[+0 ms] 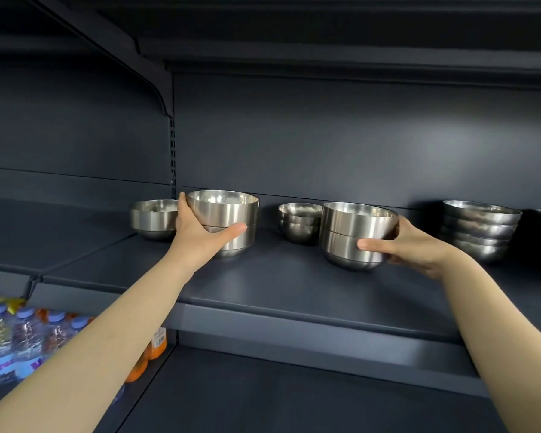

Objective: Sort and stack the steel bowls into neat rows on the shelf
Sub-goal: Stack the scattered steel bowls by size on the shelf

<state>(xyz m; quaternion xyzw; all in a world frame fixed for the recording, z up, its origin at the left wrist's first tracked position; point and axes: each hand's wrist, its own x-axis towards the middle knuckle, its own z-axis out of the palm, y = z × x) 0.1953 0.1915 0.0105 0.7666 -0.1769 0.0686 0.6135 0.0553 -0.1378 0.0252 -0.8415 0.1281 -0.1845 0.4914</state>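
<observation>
- Left hand (200, 231) grips a two-bowl stack (224, 221) mid-shelf (263, 285); right hand (409, 245) grips another stack (355, 234).
- Step: aligning stacks into rows.
- Next: likely merge matching stacks squarely.

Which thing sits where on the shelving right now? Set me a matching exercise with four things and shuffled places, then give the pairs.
Things:
1. single bowl
2. small two-bowl stack
3. tall bowl stack
4. bottles

Places:
A. at the lower left, below the bowl shelf
B. right of the right hand, which grips the right-held stack
C. between the two held stacks, further back
D. left of the left hand, which grips the left-held stack

Pairs: 1-D, 2-C, 3-B, 4-A
</observation>
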